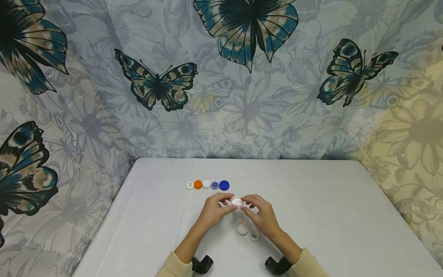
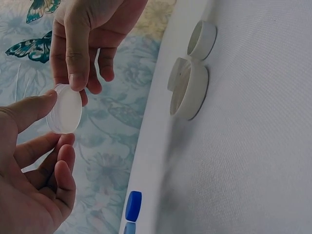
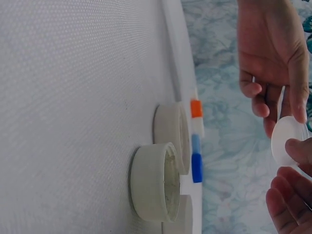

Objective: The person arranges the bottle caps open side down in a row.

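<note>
Between both hands, above the table, is a round white cap with a see-through rim. My left hand pinches its left side, thumb nearer me and fingers beyond. On the opposite side, my right hand pinches the rim with thumb and fingertips. The left wrist view shows the cap tilted, its flat white face turned to the side. Below the hands, a wider white cap and a smaller white cap lie hollow side up on the table. Another pale cap shows partly behind them in the right wrist view.
Farther back, a row of caps runs left to right: a white printed one, an orange one, a white one, a light blue-violet one and a dark blue one. A white cloth covers the table; butterfly-patterned fabric hangs behind.
</note>
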Demonstrator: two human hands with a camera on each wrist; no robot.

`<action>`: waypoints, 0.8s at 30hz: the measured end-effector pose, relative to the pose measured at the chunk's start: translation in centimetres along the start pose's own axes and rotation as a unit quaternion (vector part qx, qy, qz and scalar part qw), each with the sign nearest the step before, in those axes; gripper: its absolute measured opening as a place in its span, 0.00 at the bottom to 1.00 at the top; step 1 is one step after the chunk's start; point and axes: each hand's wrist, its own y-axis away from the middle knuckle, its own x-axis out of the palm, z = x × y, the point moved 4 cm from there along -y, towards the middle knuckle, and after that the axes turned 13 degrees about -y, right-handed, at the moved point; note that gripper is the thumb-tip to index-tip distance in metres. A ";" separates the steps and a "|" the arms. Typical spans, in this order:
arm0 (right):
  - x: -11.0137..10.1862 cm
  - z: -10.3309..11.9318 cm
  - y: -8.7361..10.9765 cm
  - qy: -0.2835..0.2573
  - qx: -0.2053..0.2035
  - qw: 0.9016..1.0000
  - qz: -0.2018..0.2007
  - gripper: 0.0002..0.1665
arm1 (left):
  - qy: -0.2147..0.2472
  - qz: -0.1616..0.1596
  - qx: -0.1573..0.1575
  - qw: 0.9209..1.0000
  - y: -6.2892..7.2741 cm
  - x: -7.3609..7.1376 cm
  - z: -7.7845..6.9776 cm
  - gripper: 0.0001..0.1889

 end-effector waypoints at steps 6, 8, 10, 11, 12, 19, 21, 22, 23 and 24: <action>0.1 -0.1 0.0 0.002 0.007 1.000 0.002 0.19 | -0.002 -0.002 -0.004 1.000 0.0 0.0 0.2 0.20; 0.1 -0.1 0.0 0.001 0.007 1.000 0.003 0.19 | -0.002 -0.002 -0.005 1.000 0.0 0.0 0.2 0.20; 0.1 -0.1 0.0 0.000 0.007 1.000 0.005 0.19 | -0.003 -0.002 -0.004 1.000 0.0 0.0 0.2 0.20; 0.1 -0.1 0.0 0.000 0.007 1.000 0.005 0.19 | -0.002 -0.002 -0.003 1.000 0.0 0.0 0.3 0.20; 0.1 -0.2 0.0 0.000 0.006 1.000 0.005 0.18 | -0.001 -0.002 -0.003 1.000 0.0 0.0 0.3 0.20; 0.1 -0.1 -0.1 0.003 -0.003 1.000 0.002 0.17 | 0.002 -0.004 -0.009 1.000 -0.1 -0.1 0.2 0.20; 0.1 -0.1 -0.1 0.002 -0.003 1.000 0.001 0.16 | 0.004 -0.003 -0.011 1.000 -0.1 -0.1 0.2 0.20; 0.1 -0.1 -0.1 0.001 -0.002 1.000 0.001 0.16 | 0.005 -0.003 -0.011 1.000 -0.1 -0.1 0.3 0.20; 0.1 -0.1 -0.1 -0.001 -0.001 1.000 0.001 0.16 | 0.006 -0.004 -0.012 1.000 -0.1 -0.1 0.3 0.20; 0.1 -0.1 -0.1 -0.002 -0.001 1.000 0.001 0.16 | 0.007 -0.005 -0.012 1.000 -0.1 -0.1 0.3 0.20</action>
